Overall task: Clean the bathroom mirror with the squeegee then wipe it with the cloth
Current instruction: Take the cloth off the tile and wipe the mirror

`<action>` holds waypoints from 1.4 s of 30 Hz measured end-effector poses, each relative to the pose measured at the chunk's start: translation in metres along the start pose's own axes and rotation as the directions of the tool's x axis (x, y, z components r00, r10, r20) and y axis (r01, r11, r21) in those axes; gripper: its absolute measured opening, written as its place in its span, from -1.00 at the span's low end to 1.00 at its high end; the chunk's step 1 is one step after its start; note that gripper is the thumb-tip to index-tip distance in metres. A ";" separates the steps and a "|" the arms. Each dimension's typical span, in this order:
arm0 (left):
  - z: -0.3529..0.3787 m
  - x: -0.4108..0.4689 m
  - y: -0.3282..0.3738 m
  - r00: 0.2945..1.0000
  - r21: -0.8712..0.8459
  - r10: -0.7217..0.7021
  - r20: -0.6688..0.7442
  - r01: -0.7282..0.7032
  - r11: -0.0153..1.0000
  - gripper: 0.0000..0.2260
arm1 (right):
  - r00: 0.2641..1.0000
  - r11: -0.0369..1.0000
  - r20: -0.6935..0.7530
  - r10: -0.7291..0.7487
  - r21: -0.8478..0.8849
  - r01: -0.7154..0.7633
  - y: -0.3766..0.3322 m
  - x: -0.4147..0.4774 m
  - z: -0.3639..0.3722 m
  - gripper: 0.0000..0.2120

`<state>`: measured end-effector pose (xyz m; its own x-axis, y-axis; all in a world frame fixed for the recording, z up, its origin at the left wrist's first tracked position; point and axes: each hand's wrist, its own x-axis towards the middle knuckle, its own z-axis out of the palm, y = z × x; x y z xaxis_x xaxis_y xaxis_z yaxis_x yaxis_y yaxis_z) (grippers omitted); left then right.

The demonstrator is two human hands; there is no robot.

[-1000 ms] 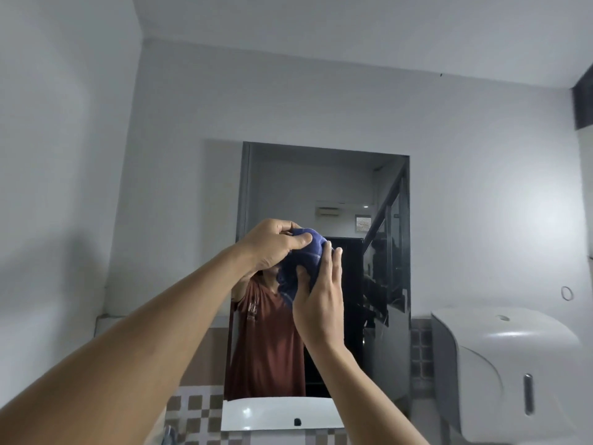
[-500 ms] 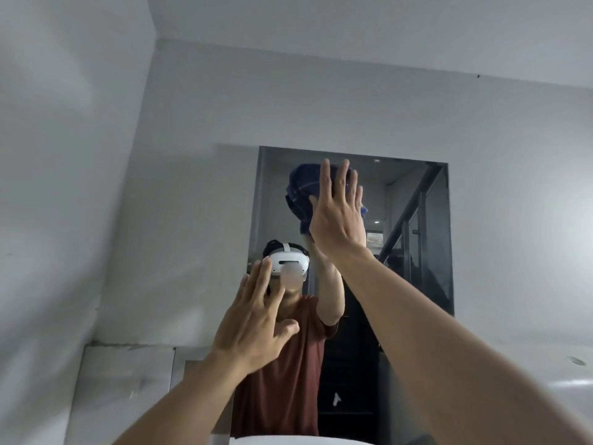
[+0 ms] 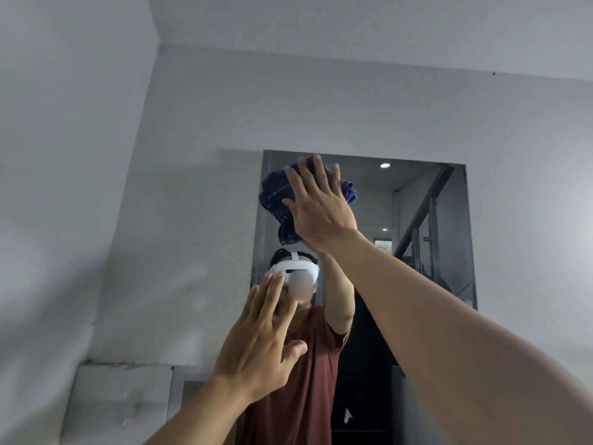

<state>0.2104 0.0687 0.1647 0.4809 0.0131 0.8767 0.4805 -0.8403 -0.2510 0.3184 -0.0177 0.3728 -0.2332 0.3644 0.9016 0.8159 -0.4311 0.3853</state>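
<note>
**Now for the cloth pass, starting high on the glass**

Judging from the scene, well into the second half of the job: no squeegee in view, cloth already on the glass.

Take the mirror (image 3: pixel 417 268) first, set into the grey wall (image 3: pixel 192 220) and by far the biggest surface to cover. Begin at its top edge and work down in overlapping side-to-side passes, pushing any streak toward the bottom edge rather than back over finished glass. Run right into the top left corner and down the left edge, likely spots for trapped residue.

Next, the right hand (image 3: pixel 321 203): flat, fingers straight and slightly spread, pressing the cloth against the glass just under the top edge, near the top left corner. Hold that flat palm and spread the pressure evenly, wiping with the whole pad and not the fingertips alone.

Then the left hand (image 3: pixel 260 342): released, fingers straight and fanned, thumb out, holding nothing, raised before the lower stretch of the mirror's left edge. Cannot tell whether touching the glass or just short of it. Best kept off it, to avoid fresh fingerprints; brace on the wall beside the left edge if in need of support.

Last, the cloth (image 3: pixel 272 197): dark blue, bunched, pinned between palm and mirror, with a tail hanging below the heel of the hand. Tuck that tail in to stop it dragging, and probably refold to a fresh face partway down.

Containers: none in view, so no contents to report.
</note>
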 end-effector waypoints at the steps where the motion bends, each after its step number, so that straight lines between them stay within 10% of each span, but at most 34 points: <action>1: 0.001 0.000 0.001 1.000 -0.012 0.028 -0.001 -0.028 1.000 -0.24 | 1.000 0.999 -0.003 -0.031 0.007 0.031 -0.002 0.005 0.000 -0.49; 12: 0.005 -0.002 0.003 0.998 -0.031 0.054 0.018 -0.053 0.998 -0.30 | 0.999 0.999 0.043 -0.031 -0.025 0.032 0.005 0.021 0.002 -0.22; 42: 0.006 -0.003 0.003 0.999 -0.018 0.048 0.015 -0.048 0.999 -0.29 | 0.882 0.873 0.033 0.471 0.127 -0.471 0.168 -0.085 -0.023 -0.39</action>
<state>0.2153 0.0696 0.1590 0.5142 -0.0194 0.8575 0.4438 -0.8494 -0.2854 0.4631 -0.1403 0.3654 0.1957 0.1456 0.9698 0.8892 -0.4434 -0.1129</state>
